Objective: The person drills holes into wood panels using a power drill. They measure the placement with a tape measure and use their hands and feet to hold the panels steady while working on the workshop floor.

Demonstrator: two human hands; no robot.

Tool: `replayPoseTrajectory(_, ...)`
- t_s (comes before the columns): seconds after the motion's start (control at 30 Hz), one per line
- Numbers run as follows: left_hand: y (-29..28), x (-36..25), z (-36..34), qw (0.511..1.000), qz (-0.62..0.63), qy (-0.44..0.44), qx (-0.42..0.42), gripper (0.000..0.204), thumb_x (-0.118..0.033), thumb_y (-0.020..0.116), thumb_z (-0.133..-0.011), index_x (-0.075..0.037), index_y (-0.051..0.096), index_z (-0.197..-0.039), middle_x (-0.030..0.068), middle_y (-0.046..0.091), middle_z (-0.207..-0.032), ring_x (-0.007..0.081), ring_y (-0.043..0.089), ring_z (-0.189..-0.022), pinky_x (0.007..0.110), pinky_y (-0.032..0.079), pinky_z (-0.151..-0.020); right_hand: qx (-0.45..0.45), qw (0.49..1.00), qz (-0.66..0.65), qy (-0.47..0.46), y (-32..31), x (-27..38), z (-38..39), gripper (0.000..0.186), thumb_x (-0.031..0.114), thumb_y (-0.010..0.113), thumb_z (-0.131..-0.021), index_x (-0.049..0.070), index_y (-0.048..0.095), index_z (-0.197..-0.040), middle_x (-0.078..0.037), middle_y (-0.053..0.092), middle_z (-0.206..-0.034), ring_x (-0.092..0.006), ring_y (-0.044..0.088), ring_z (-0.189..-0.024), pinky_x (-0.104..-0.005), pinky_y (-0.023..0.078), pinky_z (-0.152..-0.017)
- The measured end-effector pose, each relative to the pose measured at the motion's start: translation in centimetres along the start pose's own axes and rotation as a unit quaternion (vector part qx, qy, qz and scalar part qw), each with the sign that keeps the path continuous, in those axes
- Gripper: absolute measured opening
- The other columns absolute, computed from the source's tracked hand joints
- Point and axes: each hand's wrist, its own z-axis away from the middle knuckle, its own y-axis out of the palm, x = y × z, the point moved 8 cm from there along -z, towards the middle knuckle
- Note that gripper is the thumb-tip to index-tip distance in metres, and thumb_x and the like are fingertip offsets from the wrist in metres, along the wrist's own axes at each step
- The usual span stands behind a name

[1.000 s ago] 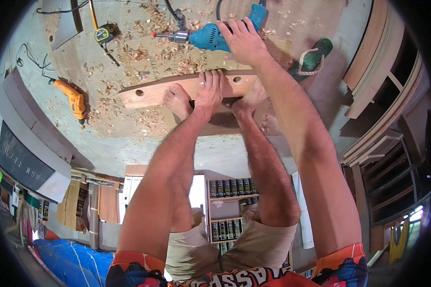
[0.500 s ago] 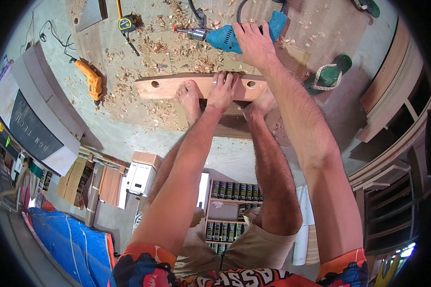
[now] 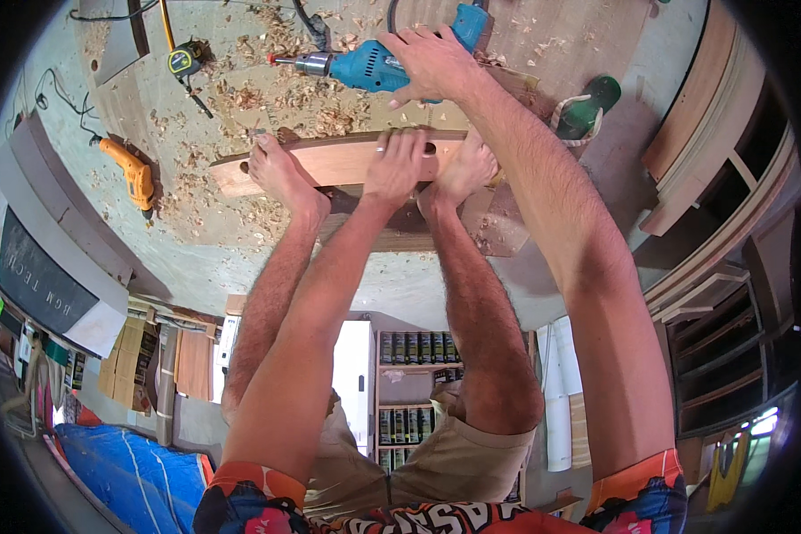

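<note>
Wood shavings [image 3: 329,120] strew floorboard [image 3: 570,40]; shelves [image 3: 418,366] nearby; left hand [image 3: 394,169] gripping plank [image 3: 338,162], right hand [image 3: 436,67] clasping blue drill [image 3: 358,67].

I'm looking in from a distance on a woodworking workshop — pale, curled wood shavings [image 3: 325,116] are littering the floor around a blue corded power drill [image 3: 358,67] with a silver metal chuck. An orange corded power drill [image 3: 135,181] is lying off to the left, and a yellow-and-black tape measure [image 3: 183,61] is resting nearby. A long reddish-brown wooden plank [image 3: 343,165] with dark round holes is lying near the shavings. Curved brown wooden pieces [image 3: 696,147] are filling the right side — and an open wooden shelf [image 3: 405,366] is holding rows of dark containers [image 3: 411,347].
</note>
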Motion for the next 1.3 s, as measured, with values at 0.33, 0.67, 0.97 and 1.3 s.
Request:
replayPoseTrajectory(0.33,0.9,-2.2,-1.9,1.000,0.017,0.006,0.007,0.053,-0.023,0.071,-0.091,-0.005,0.056,-0.139,0.0113,0.059,-0.126,0.0278,0.058,-0.124,0.039,0.049,-0.107,-0.071,0.992,0.102,-0.014,0.1,1.5,0.6,0.120,0.046,0.099,-0.067,0.009,0.038,-0.163,-0.014,0.067,-0.140,-0.0350,0.061,-0.137,-0.0560,0.038,-0.121)
replayPoseTrajectory(0.67,-2.0,11.1,6.3,0.968,-0.023,-0.173,0.180,0.092,-0.037,0.088,-0.084,-0.012,0.045,-0.161,0.0130,0.046,-0.161,0.0414,0.043,-0.151,0.055,0.036,-0.127,0.094,0.985,-0.140,0.041,-4.3,0.8,11.5,0.102,0.065,0.074,-0.080,0.001,0.044,-0.154,-0.030,0.075,-0.104,-0.0472,0.075,-0.097,-0.0570,0.056,-0.087)
replayPoseTrajectory(0.97,-8.6,5.5,9.0,0.834,0.394,-0.331,0.198,0.083,-0.064,0.069,-0.100,0.006,0.062,-0.145,0.0317,0.065,-0.145,0.0419,0.058,-0.144,0.048,0.045,-0.123,0.223,0.933,-0.179,0.220,-4.6,6.3,27.0,0.095,0.064,0.075,-0.079,-0.012,0.057,-0.133,-0.030,0.077,-0.114,-0.0471,0.076,-0.105,-0.0528,0.061,-0.093)
replayPoseTrajectory(1.3,-7.7,-8.9,7.2,0.264,0.869,-0.415,0.052,0.059,-0.032,0.070,-0.109,-0.007,0.047,-0.157,0.0104,0.066,-0.135,0.0238,0.070,-0.115,0.041,0.058,-0.100,0.187,0.919,-0.233,0.256,-1.5,5.4,27.2,0.100,0.072,0.072,-0.077,-0.011,0.060,-0.132,-0.033,0.076,-0.118,-0.0459,0.075,-0.113,-0.0529,0.059,-0.099)
